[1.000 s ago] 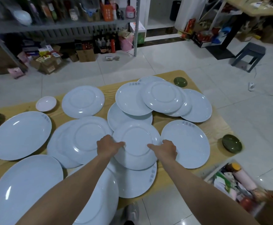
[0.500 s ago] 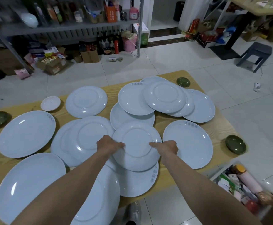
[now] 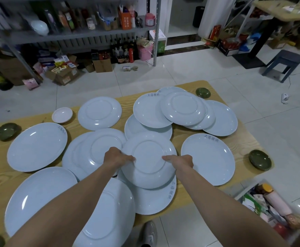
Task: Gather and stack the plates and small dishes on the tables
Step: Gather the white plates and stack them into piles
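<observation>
I see my left hand (image 3: 118, 157) and right hand (image 3: 180, 160) gripping opposite rims of the upturned plate (image 3: 148, 150) at the centre of the frame, thumbs on top. It rests on a lettered plate (image 3: 154, 200) near the lower edge of the wooden table (image 3: 199, 191).

Both forearms (image 3: 65, 207) are bare down to the left hand (image 3: 116, 157) and right hand (image 3: 183, 160). One foot wears a grey sneaker (image 3: 149, 234).
</observation>
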A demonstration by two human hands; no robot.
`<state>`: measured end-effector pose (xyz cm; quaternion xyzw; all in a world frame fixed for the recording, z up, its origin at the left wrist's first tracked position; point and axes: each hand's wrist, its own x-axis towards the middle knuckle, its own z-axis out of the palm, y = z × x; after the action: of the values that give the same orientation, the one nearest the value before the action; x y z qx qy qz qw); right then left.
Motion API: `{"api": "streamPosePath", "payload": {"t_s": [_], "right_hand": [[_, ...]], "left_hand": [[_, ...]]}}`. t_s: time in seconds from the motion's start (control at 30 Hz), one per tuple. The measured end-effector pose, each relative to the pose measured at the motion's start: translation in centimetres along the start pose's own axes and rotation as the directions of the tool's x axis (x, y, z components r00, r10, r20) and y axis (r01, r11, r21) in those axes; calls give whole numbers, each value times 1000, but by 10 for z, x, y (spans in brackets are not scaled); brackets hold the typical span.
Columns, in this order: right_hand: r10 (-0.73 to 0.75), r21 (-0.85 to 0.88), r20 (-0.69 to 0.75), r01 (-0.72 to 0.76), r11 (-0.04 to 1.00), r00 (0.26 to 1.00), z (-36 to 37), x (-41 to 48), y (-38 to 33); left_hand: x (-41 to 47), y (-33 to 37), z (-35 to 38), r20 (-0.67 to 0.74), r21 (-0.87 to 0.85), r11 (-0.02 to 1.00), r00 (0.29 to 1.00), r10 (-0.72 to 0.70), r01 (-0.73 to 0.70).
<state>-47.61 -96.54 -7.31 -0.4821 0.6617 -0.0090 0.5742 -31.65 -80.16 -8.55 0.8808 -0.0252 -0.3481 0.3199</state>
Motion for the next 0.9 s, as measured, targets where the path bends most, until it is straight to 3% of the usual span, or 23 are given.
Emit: {"api": "streamPosePath", "payload": {"t_s": [0.2,0.4,0.6,0.77,0.9], "right_hand": [[-165,155,28,158,975,986,0,-33,-30],[-376,340,-54,371,864,925,16,-87,-66],[-389,578,-133,390,716,912,40,-135,-81],[-440,654,-53,364,663,896,61,-157,-79],[-511,660,64,348,666,857,75,-161,-68]], "left_hand": [[-23,27,-41,-86,-66,988,988,131,-137],[-49,52,-86,-229,-121,956,945,235,-267],[-67,54,-124,-266,-428,852,943,200,-301],[-64,35,-149,-183,-696,668,964,191,-264],[-57,1,-163,-201,-737,606,953,225,-298]]}}
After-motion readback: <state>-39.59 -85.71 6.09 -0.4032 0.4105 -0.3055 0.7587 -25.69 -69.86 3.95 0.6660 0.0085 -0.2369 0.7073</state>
